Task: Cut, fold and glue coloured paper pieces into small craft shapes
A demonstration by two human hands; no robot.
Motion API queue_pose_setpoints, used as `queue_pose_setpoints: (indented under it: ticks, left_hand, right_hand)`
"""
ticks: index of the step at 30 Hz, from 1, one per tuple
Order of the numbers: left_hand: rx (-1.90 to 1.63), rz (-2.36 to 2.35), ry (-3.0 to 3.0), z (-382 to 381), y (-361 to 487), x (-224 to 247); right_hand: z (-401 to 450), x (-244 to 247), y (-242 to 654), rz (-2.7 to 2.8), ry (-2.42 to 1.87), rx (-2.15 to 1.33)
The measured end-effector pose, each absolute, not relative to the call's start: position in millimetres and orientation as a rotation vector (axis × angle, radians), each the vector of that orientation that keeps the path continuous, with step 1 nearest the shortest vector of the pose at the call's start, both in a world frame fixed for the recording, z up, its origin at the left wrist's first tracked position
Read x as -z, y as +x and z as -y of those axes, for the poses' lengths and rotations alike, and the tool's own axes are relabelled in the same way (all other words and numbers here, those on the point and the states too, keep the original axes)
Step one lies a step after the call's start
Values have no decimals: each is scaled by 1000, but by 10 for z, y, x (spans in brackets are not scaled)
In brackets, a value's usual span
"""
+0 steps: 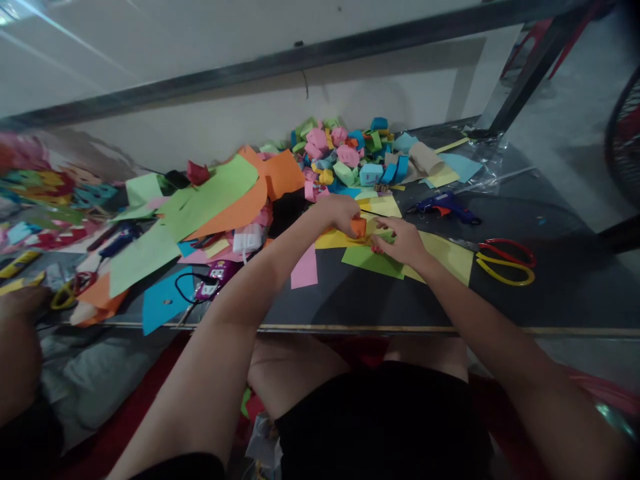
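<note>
My left hand (344,212) is closed on a small folded piece of orange paper (358,228), held just above yellow paper sheets. Close by on the right, my right hand (404,241) has its fingers curled. A thin dark stick (373,213) spans the gap between the two hands, its right end meeting the right fingertips. Beneath the right thumb shows a small red piece (377,248); whether the fingers grip it or the stick is unclear. Under the hands lie a green paper sheet (370,261) and a pale yellow sheet (450,257).
Behind the hands rises a heap of folded paper pieces (347,157). Scissors (505,261) and a blue glue gun (447,207) lie to the right. Large coloured sheets (210,200) and a purple device (216,279) with a cable sit left. Another person's hand (23,303) is at far left.
</note>
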State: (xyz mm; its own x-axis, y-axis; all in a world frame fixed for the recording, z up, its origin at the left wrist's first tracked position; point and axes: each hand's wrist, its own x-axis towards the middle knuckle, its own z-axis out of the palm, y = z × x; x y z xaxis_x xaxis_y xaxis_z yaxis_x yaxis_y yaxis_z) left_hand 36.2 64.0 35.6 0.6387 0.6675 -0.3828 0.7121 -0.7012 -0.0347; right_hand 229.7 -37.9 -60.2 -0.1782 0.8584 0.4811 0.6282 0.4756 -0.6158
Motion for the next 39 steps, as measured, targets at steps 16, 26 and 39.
queue_pose_setpoints:
  ticks: [16,26,39]
  left_hand:
    - [-187,-807,2948,-346,191,-229]
    - [-396,-699,2869,-378,43,-106]
    - [-725,-720,2486,-395,-114,67]
  right_hand:
    - [320,632,2318,1811,-1154,-567]
    - [362,573,2297,1809,-1161,-596]
    - [374,557,2318,1779,-1185,-715]
